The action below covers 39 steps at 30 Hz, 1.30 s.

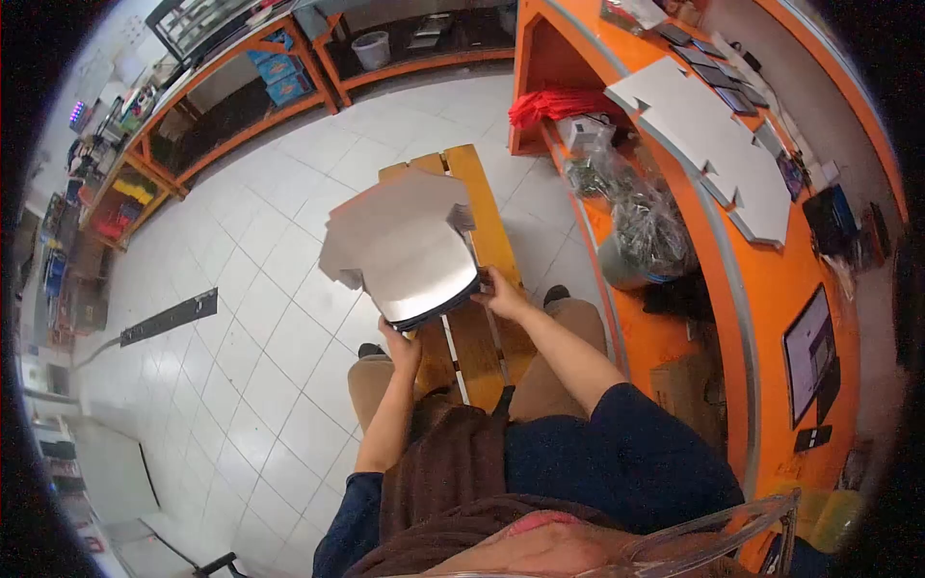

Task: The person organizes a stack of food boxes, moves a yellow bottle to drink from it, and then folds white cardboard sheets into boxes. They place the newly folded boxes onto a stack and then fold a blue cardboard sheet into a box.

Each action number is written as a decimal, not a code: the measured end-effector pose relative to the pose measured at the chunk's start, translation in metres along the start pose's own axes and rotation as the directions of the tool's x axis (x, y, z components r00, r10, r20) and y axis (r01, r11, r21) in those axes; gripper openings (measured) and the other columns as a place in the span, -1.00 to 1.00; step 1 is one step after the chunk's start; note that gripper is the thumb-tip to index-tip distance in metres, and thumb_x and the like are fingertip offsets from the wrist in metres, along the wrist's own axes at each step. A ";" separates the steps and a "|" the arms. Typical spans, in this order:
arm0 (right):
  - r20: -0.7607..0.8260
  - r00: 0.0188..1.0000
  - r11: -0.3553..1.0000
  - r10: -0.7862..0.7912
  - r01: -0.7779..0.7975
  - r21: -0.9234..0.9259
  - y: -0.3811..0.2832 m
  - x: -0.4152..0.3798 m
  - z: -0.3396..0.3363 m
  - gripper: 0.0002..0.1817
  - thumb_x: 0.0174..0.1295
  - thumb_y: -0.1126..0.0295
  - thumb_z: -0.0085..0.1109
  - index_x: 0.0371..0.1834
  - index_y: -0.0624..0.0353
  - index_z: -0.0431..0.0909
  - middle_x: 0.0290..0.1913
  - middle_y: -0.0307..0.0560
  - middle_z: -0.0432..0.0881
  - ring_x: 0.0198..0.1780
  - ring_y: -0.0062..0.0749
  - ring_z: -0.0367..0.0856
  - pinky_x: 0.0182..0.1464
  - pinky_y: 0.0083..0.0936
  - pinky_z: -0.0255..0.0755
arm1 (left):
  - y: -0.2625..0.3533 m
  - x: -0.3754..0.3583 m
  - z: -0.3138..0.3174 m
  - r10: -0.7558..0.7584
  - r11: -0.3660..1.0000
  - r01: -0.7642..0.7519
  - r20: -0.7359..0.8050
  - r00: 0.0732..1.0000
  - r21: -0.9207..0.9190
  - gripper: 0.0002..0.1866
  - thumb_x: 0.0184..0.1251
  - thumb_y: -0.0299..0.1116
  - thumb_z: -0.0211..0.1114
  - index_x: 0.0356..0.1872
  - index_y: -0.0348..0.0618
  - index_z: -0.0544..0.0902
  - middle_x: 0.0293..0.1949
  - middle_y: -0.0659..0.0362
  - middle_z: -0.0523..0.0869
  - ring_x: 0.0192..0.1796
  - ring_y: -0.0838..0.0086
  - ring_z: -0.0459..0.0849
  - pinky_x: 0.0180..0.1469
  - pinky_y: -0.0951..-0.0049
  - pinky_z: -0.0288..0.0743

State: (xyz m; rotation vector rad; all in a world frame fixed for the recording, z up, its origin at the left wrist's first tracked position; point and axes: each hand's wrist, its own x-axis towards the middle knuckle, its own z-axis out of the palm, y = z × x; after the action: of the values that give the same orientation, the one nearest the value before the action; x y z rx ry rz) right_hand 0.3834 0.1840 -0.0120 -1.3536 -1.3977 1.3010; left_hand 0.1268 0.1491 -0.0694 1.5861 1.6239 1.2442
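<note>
A stack of shiny silver-grey sheets (414, 255) with notched, stepped sides is held above a slatted wooden bench (472, 173). Its near edge is dark and curved. My left hand (400, 345) grips the near left corner of that stack, fingers mostly hidden beneath it. At the near right corner my right hand (499, 292) has its fingers wrapped round the edge. The bench stands between my knees, and its slats show beyond and below the stack.
An orange counter (713, 260) curves along the right, bearing a flat white notched panel (713, 144) and a screen (811, 356). Plastic bags (646, 212) fill its lower shelf. Orange-framed shelves (241, 106) stand at the back left. A black strip (171, 316) lies on the tiled floor.
</note>
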 end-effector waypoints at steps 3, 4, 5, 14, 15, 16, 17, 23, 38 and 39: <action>-0.069 0.992 0.983 0.104 -0.113 -0.147 0.013 0.001 0.002 -0.30 0.06 0.48 0.36 0.25 0.28 0.19 0.17 0.06 0.44 0.22 -0.20 0.40 0.25 -0.37 0.29 | -0.007 0.010 0.003 0.004 0.995 -0.013 0.097 0.995 0.099 -0.12 -0.02 -0.58 0.29 0.32 -0.32 -0.06 0.10 -0.20 0.43 0.12 0.02 0.51 0.13 0.25 0.38; -0.135 0.986 0.976 0.093 -0.117 -0.183 0.083 0.014 0.011 -0.29 0.04 0.43 0.37 0.25 0.29 0.20 0.17 0.10 0.45 0.21 -0.20 0.42 0.24 -0.34 0.30 | 0.000 0.013 0.004 -0.020 0.990 0.002 0.127 0.992 0.141 -0.12 -0.02 -0.64 0.21 0.34 -0.32 -0.10 0.11 -0.19 0.42 0.11 0.03 0.52 0.13 0.26 0.39; -0.119 0.986 0.969 0.114 -0.137 -0.208 0.082 0.014 0.010 -0.29 0.04 0.42 0.37 0.25 0.29 0.21 0.17 0.11 0.45 0.21 -0.19 0.42 0.23 -0.32 0.30 | 0.000 0.015 0.006 -0.033 0.992 0.017 0.129 0.991 0.128 -0.10 -0.03 -0.61 0.28 0.32 -0.33 -0.10 0.10 -0.20 0.43 0.13 0.01 0.51 0.14 0.26 0.38; -0.339 0.517 0.503 -0.786 0.215 -0.837 -0.205 -0.006 -0.111 -0.62 0.05 0.48 0.20 0.00 0.17 0.50 0.04 0.11 0.50 0.14 0.01 0.42 0.20 -0.10 0.28 | -0.030 0.008 -0.006 -0.178 0.983 0.162 0.213 0.961 0.091 -0.02 -0.11 -0.54 0.43 0.34 -0.32 -0.01 0.27 -0.22 0.29 0.33 0.02 0.34 0.29 0.22 0.27; -0.340 0.457 0.428 -0.822 0.102 -0.898 -0.241 -0.007 -0.135 -0.59 0.03 0.43 0.25 0.00 0.18 0.49 0.05 0.09 0.48 0.14 0.05 0.41 0.22 -0.05 0.26 | -0.028 0.007 -0.008 -0.211 0.976 0.195 0.204 0.956 0.098 -0.05 -0.11 -0.53 0.43 0.34 -0.31 0.05 0.29 -0.17 0.28 0.32 0.02 0.34 0.31 0.24 0.26; -0.352 0.467 0.386 -0.811 -0.025 -0.922 -0.275 -0.008 -0.154 -0.56 0.02 0.42 0.26 0.03 0.18 0.48 0.09 0.12 0.46 0.18 0.07 0.37 0.24 -0.06 0.24 | -0.031 0.007 -0.013 -0.191 0.980 0.172 0.225 0.955 0.102 -0.05 -0.11 -0.52 0.43 0.35 -0.32 0.05 0.29 -0.15 0.28 0.32 0.02 0.35 0.32 0.25 0.25; -0.367 0.472 0.337 -0.802 -0.151 -0.929 -0.296 -0.005 -0.171 -0.53 0.02 0.40 0.27 0.05 0.19 0.47 0.14 0.15 0.43 0.23 0.09 0.33 0.26 -0.07 0.22 | -0.034 0.008 -0.018 -0.168 0.984 0.146 0.245 0.955 0.106 -0.05 -0.10 -0.50 0.44 0.35 -0.32 0.05 0.30 -0.14 0.27 0.31 0.02 0.36 0.32 0.25 0.25; -0.318 0.867 0.024 -0.384 -0.335 -0.942 -0.304 0.026 -0.239 -0.83 -0.01 0.46 0.19 -0.32 0.18 0.66 -0.26 0.12 0.67 -0.20 -0.02 0.67 -0.24 -0.24 0.55 | -0.001 0.000 -0.049 0.075 0.974 -0.032 -0.186 0.980 0.224 -0.40 -0.05 -0.63 0.15 0.16 -0.32 0.33 0.11 -0.09 0.41 0.13 0.07 0.44 0.19 0.19 0.30; -0.151 0.984 0.109 -0.091 -0.141 -0.984 -0.306 -0.278 -0.275 -0.67 -0.05 0.56 0.16 -0.18 0.22 0.34 -0.09 0.01 0.39 -0.02 -0.03 0.47 -0.02 -0.23 0.44 | 0.364 0.055 0.065 0.885 0.456 -0.854 0.228 0.405 -0.251 -0.55 -0.03 -0.49 0.38 -0.02 -0.10 0.53 0.12 0.02 0.49 0.17 0.07 0.44 0.18 0.12 0.32; -0.205 0.979 0.136 0.000 -0.203 -0.970 -0.311 -0.287 -0.281 -0.65 -0.07 0.55 0.19 -0.18 0.23 0.33 -0.08 0.01 0.39 -0.02 -0.04 0.47 -0.01 -0.22 0.42 | 0.392 0.058 0.074 0.911 0.397 -0.874 0.235 0.339 -0.280 -0.52 -0.02 -0.42 0.43 0.01 -0.09 0.54 0.18 0.04 0.46 0.23 0.07 0.42 0.22 0.10 0.30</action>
State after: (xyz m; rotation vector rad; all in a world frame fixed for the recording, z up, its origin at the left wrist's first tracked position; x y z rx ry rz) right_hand 0.6361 -0.0284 0.3735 -2.3695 -2.2054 0.0297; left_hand 0.3624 0.1741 0.2565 2.5867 0.2880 1.3322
